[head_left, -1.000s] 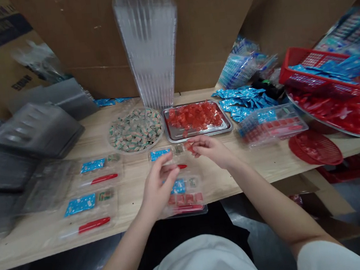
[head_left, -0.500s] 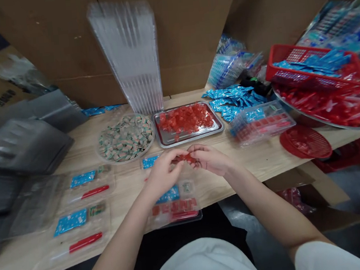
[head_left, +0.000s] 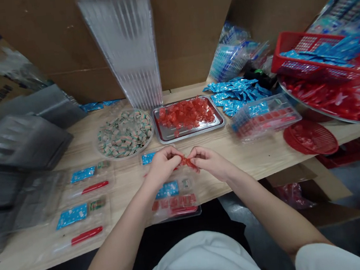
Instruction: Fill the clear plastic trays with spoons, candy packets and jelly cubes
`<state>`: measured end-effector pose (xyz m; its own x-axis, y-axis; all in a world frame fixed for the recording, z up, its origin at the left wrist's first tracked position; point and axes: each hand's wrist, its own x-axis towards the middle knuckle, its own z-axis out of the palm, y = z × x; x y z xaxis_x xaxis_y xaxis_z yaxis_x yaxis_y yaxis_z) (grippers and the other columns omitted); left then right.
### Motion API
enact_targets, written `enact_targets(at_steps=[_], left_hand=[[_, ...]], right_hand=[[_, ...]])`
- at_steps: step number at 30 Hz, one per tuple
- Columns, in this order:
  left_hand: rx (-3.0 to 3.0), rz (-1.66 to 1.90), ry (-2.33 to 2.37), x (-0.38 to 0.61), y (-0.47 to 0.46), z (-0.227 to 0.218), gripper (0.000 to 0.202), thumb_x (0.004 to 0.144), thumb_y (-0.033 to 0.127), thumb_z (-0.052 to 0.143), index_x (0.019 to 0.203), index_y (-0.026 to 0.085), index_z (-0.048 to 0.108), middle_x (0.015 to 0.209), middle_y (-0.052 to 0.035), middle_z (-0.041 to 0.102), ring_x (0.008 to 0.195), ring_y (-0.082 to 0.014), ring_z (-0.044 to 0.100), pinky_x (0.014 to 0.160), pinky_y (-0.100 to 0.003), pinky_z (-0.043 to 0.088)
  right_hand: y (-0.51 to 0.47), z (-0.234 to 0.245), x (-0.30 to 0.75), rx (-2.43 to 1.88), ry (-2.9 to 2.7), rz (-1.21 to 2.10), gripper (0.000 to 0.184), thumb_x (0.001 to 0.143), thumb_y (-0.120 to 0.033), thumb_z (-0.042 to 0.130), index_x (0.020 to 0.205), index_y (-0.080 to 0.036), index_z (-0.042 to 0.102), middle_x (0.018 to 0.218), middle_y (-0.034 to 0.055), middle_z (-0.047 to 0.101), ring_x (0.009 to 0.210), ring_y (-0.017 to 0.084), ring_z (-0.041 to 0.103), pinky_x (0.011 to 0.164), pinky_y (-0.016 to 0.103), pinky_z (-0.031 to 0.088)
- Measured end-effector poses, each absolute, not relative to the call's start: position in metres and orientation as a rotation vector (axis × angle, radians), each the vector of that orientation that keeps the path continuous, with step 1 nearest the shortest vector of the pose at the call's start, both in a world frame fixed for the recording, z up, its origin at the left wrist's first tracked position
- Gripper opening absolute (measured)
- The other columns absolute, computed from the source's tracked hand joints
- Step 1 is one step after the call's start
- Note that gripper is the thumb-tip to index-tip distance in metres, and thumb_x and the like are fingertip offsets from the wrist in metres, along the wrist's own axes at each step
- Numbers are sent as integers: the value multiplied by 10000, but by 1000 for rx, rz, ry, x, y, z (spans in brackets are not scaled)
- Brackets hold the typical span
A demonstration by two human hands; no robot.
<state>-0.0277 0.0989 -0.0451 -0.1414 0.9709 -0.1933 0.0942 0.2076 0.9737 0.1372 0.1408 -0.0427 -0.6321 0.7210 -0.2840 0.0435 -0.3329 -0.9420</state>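
In the head view, your left hand [head_left: 162, 167] and right hand [head_left: 209, 162] meet fingertip to fingertip above the middle of the table [head_left: 258, 157]. Both are pinched shut on a small clump of red sweets [head_left: 188, 162] held between them, so neither hand is nearer. The clump stretches left to right between your fingers. Just on the far side sits the steel tray [head_left: 169, 134], heaped with more red pieces. On the near side, partly under your wrists, lies a clear blister pack [head_left: 177, 203] holding a blue packet and a row of red pieces. A round dish [head_left: 100, 147] of green striped sweets stands far left of your hands.
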Motion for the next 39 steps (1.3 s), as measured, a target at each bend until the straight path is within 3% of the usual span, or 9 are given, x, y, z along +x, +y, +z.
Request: enact_targets(at_steps=[7,12,17,23,26,30,34,37,39], left_hand=[[1090,1144,1547,-28,48,-39,121,713,195,568,812,153,623,788,-28,659,709,-134,616,659,-246,483],[1295,1103,1453,-22,24,-34,190,763,133,523,930,182,600,885,-23,663,784,-133,636,720,-249,498],[1251,1190,1556,-22,21,-40,118,768,123,529,855,179,586,830,-7,649,755,-122,632,696,-232,504],[1495,1112,1700,-14,18,-39,169,783,108,512,888,202,604,874,1,666,800,-130,628,755,-258,491],[1617,1090,1819,-27,20,-33,172,800,119,490,883,208,611,884,-8,662,841,-148,611,783,-286,468],[1169,1405,2018,-59,16,-23,100,790,216,553,879,187,590,822,-17,632,770,-148,608,736,-289,477],[712,1286,1461,-43,4,-17,245,777,269,574,1006,181,559,786,-14,616,683,-143,623,664,-278,501],[351,1129,1040,-5,0,-19,302,777,176,494,1075,195,537,898,-41,639,740,-143,639,726,-291,504],[201,1160,945,10,1,-23,354,718,91,476,1048,189,557,897,-30,637,692,-104,616,688,-238,489]], right_hand=[[110,-39,139,-999,-1387,2116,108,723,-246,616,740,-165,548,618,-40,571,516,68,483,512,221,396],[99,-38,140,-968,-1435,2185,154,787,-314,586,806,-165,551,696,-18,580,607,91,545,593,247,453],[89,-27,141,-958,-2071,1464,185,795,-164,543,974,-201,572,898,18,641,788,128,590,703,266,472],[86,-23,137,-828,-2549,594,179,837,-126,473,937,-153,619,837,81,683,784,195,624,726,327,486],[91,-28,139,-862,-2498,509,161,814,-108,489,872,-167,627,775,60,685,726,180,632,686,299,496],[99,-36,151,-1128,-2068,792,116,828,-165,511,868,-191,617,763,18,683,663,135,634,613,243,507],[95,-39,149,-1105,-1924,888,116,850,-199,511,863,-194,626,813,31,659,732,142,618,615,249,504],[85,-39,138,-976,-1986,640,188,841,-151,508,975,-204,629,847,50,624,807,167,583,686,302,499],[78,-39,135,-864,-2084,441,287,838,-117,494,1077,-218,615,833,53,605,800,175,561,702,328,490]])
